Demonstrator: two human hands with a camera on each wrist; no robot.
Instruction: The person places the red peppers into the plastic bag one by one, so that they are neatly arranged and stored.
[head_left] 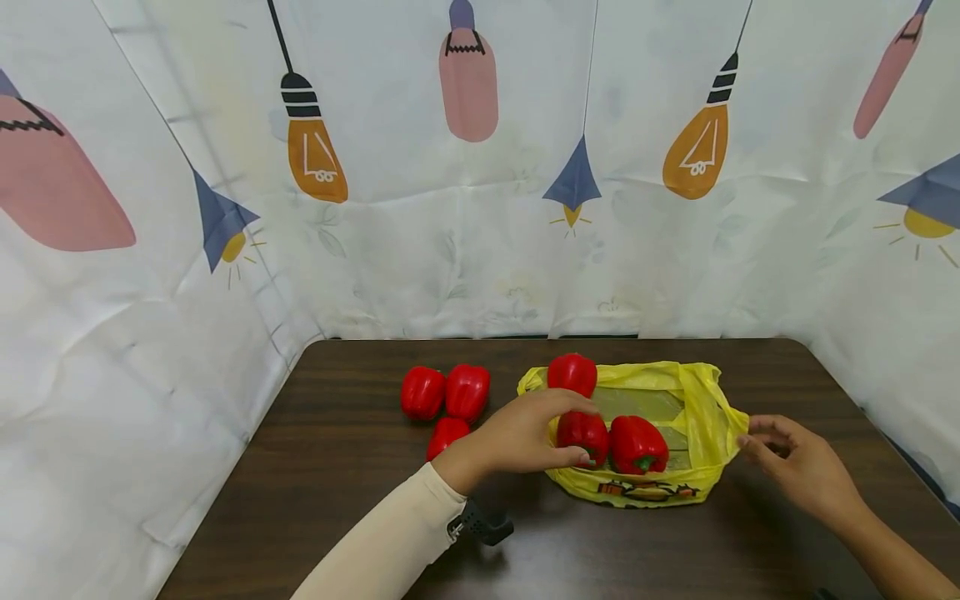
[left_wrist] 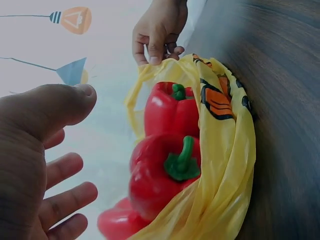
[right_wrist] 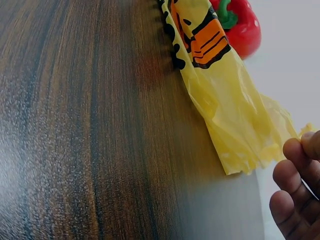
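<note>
A yellow plastic bag point(head_left: 701, 400) lies on the dark wooden table point(head_left: 360, 500) with its mouth open. Three red bell peppers are inside: one at the back point(head_left: 572, 372) and two at the front point(head_left: 584, 433) point(head_left: 637, 444). My left hand point(head_left: 579, 432) hovers around the front left pepper; in the left wrist view its fingers point(left_wrist: 70, 200) are spread and stand apart from the pepper point(left_wrist: 160, 175). My right hand point(head_left: 746, 442) pinches the bag's right edge, and the left wrist view shows it holding a bag handle point(left_wrist: 165, 67).
Three more red peppers point(head_left: 422, 392) point(head_left: 467, 390) point(head_left: 446, 435) lie on the table left of the bag. A printed white cloth point(head_left: 480, 208) walls the table at the back and both sides. Bare wood lies in front of the bag.
</note>
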